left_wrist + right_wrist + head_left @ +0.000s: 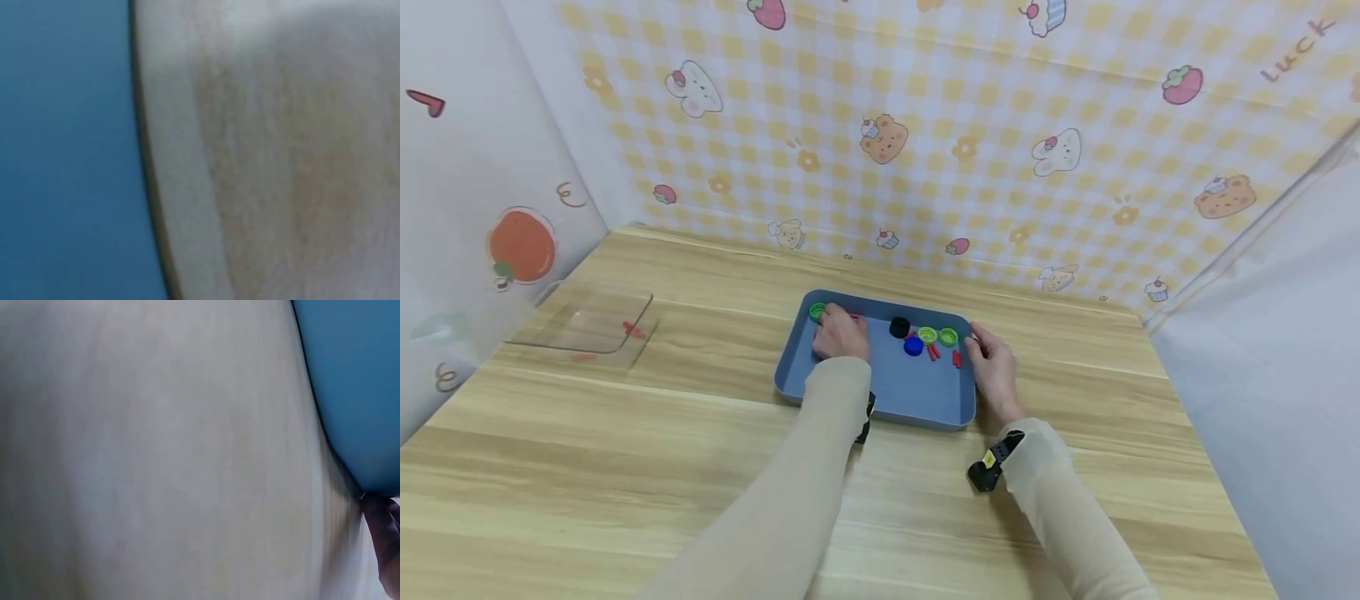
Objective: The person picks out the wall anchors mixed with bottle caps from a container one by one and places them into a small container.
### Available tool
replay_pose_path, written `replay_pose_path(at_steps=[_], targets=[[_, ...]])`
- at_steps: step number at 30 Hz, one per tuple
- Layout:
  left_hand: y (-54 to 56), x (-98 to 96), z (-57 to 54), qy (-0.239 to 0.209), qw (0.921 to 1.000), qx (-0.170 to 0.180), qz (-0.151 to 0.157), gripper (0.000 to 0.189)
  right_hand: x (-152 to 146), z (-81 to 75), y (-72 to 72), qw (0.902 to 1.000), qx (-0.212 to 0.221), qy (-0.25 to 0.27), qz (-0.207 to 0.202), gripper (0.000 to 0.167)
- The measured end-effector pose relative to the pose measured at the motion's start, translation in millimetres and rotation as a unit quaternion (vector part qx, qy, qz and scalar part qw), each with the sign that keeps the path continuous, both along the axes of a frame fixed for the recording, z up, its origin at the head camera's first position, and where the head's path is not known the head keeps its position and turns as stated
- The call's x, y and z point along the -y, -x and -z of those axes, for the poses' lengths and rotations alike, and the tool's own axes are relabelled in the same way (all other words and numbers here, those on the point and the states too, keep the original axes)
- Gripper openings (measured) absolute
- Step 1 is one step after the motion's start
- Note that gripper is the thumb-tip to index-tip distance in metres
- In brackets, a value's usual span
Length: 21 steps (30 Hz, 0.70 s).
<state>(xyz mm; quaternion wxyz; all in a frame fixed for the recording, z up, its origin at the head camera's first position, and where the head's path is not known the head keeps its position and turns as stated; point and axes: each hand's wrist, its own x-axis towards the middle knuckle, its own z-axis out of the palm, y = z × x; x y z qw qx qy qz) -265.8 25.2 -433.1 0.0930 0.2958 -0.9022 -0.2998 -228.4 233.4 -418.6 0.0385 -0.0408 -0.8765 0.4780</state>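
A shallow blue-grey tray (895,387) sits on the wooden table, holding small caps and red pieces. My left hand (841,335) reaches down into its left part, beside a green cap (817,312); the hand hides its own fingertips, and I cannot tell whether they hold anything. My right hand (992,362) grips the tray's right wall, thumb at the rim; its fingers (380,522) show against the outside in the right wrist view. Toward the tray's right lie a black cap (899,327), a blue cap (913,346), a yellow-green cap (927,335), another green cap (948,337) and red pieces (933,352).
A clear plastic container (580,333) stands at the table's left edge, with red marks or pieces (633,330) by it. A yellow checked cloth (925,167) hangs behind the table. Black wrist cameras (985,475) sit on both wrists.
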Motion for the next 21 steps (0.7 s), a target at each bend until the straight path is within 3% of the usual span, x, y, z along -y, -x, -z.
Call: replay_pose_path(at_steps=[21], targets=[[0.1,1.8,-0.9,0.001,0.9998,0.010,0.017,0.045,-0.2,1.6,2.2,0.9995,0.015,0.028,0.000,0.040]])
